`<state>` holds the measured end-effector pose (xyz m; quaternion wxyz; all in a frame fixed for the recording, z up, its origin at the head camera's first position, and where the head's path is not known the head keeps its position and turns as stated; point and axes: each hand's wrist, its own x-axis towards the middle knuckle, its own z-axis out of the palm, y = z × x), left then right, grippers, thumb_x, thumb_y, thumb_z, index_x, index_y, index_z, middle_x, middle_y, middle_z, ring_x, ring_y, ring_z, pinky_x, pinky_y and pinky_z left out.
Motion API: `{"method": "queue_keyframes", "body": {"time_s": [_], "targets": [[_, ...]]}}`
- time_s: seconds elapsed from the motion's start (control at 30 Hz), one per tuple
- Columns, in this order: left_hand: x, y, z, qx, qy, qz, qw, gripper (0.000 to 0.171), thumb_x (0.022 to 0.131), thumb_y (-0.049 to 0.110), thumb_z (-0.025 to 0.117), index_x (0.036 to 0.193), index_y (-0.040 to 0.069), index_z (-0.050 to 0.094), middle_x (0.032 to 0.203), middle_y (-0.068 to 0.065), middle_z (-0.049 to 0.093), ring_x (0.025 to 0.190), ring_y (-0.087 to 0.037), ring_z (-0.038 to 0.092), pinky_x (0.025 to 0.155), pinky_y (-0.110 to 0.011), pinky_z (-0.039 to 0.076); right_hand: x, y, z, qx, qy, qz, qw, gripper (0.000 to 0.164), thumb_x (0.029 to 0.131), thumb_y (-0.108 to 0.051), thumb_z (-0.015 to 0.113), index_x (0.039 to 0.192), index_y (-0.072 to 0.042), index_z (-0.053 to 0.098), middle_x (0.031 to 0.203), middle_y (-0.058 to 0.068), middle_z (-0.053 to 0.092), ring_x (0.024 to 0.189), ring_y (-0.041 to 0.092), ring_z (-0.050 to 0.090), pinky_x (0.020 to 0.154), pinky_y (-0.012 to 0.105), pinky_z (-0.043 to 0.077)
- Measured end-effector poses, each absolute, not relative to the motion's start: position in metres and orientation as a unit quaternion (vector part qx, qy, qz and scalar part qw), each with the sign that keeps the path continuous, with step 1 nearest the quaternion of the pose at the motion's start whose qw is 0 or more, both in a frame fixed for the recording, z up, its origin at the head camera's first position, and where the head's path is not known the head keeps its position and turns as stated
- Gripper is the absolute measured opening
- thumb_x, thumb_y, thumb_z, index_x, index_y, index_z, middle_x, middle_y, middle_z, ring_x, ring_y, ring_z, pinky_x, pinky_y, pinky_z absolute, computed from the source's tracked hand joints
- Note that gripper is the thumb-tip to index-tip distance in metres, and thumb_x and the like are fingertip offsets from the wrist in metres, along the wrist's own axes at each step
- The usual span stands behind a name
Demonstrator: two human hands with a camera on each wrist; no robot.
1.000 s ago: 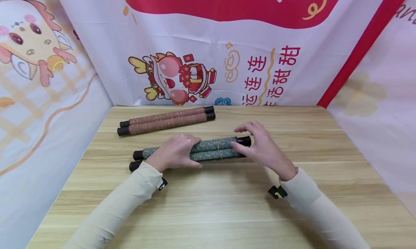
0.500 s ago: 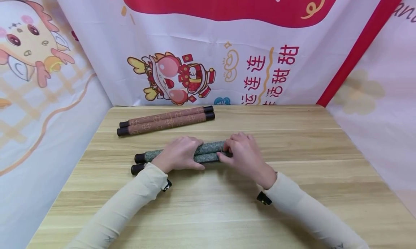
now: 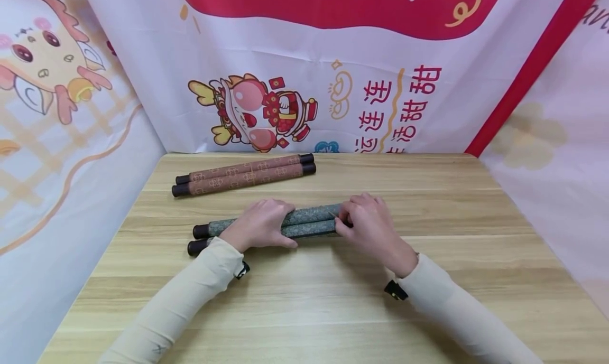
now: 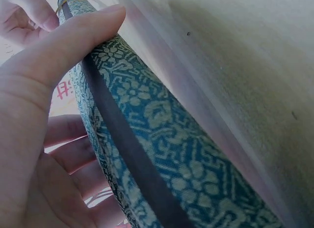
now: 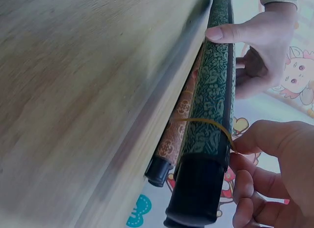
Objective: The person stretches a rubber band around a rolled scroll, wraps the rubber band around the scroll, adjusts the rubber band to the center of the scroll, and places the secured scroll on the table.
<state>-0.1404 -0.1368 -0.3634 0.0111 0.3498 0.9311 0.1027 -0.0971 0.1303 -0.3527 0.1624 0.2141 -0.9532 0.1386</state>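
A green patterned hanging scroll [image 3: 311,214], rolled up from both ends into two parallel rolls with black end knobs, lies across the table's middle. My left hand [image 3: 259,224] grips it near its centre, thumb over the near side and fingers behind, as the left wrist view of the scroll [image 4: 157,110] shows. Close to the scroll's right end, my right hand [image 3: 368,226] pinches a thin yellowish rubber band [image 5: 208,121] between thumb and index finger. In the right wrist view, the band loops around the cloth just above the black knob [image 5: 194,193] and is pulled outward.
Behind the green scroll lies a brown patterned scroll [image 3: 242,175], also double-rolled with black knobs. Both rest on a wooden table [image 3: 304,311]. A printed cloth [image 3: 380,52] hangs along the back edge, with more cloth on both sides.
My right hand, spread near the right end a second ago, moved left, took the rubber band between its fingertips, then shifted slightly right with it. The left hand keeps its hold.
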Motion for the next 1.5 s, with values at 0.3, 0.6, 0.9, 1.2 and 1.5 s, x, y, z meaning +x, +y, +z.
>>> {"method": "queue_keyframes", "body": {"time_s": [0.3, 0.6, 0.9, 1.2, 1.5], "targets": [[-0.142, -0.138, -0.363, 0.334, 0.935, 0.115, 0.028, 0.067, 0.073, 0.056, 0.092, 0.116, 0.009, 0.072, 0.087, 0.003, 0.071, 0.078, -0.015, 0.067, 0.081, -0.043, 0.061, -0.090, 0.131, -0.350, 0.217, -0.952, 0.151, 0.153, 0.013, 0.088, -0.022, 0.077, 0.077, -0.017, 0.072, 0.076, -0.004, 0.065, 0.076, 0.018, 0.057, 0.070, 0.036, 0.046], [-0.144, -0.133, -0.361, 0.317, 0.940, 0.113, 0.061, 0.071, 0.076, 0.052, 0.089, 0.128, 0.007, 0.069, 0.111, -0.007, 0.077, 0.099, -0.025, 0.073, 0.091, -0.046, 0.061, -0.091, 0.126, -0.341, 0.183, -0.914, 0.354, 0.080, 0.009, 0.105, -0.021, 0.063, 0.099, -0.014, 0.067, 0.091, -0.001, 0.065, 0.083, 0.015, 0.058, 0.075, 0.031, 0.051], [-0.146, -0.111, -0.372, 0.317, 0.941, 0.107, 0.056, 0.063, 0.077, 0.051, 0.084, 0.122, 0.010, 0.068, 0.105, -0.004, 0.075, 0.092, -0.020, 0.070, 0.076, -0.040, 0.061, -0.096, 0.124, -0.335, 0.190, -0.867, 0.458, 0.049, 0.017, 0.112, -0.021, 0.053, 0.104, -0.011, 0.064, 0.094, 0.005, 0.070, 0.084, 0.017, 0.064, 0.074, 0.028, 0.053], [-0.146, -0.066, -0.378, 0.300, 0.943, 0.129, 0.068, 0.054, 0.077, 0.052, 0.085, 0.114, 0.020, 0.063, 0.103, 0.002, 0.071, 0.090, -0.015, 0.067, 0.071, -0.040, 0.057, -0.095, 0.120, -0.335, 0.187, -0.855, 0.482, 0.039, 0.019, 0.112, -0.024, 0.052, 0.105, -0.010, 0.063, 0.096, 0.006, 0.072, 0.091, 0.018, 0.070, 0.085, 0.032, 0.057], [-0.157, -0.049, -0.375, 0.276, 0.940, 0.192, 0.058, 0.052, 0.080, 0.040, 0.085, 0.121, 0.020, 0.058, 0.096, 0.003, 0.068, 0.085, -0.018, 0.066, 0.067, -0.042, 0.054, -0.087, 0.116, -0.337, 0.193, -0.831, 0.522, 0.028, 0.024, 0.114, -0.024, 0.048, 0.105, -0.005, 0.060, 0.093, 0.010, 0.069, 0.085, 0.026, 0.065, 0.073, 0.023, 0.053]]}}
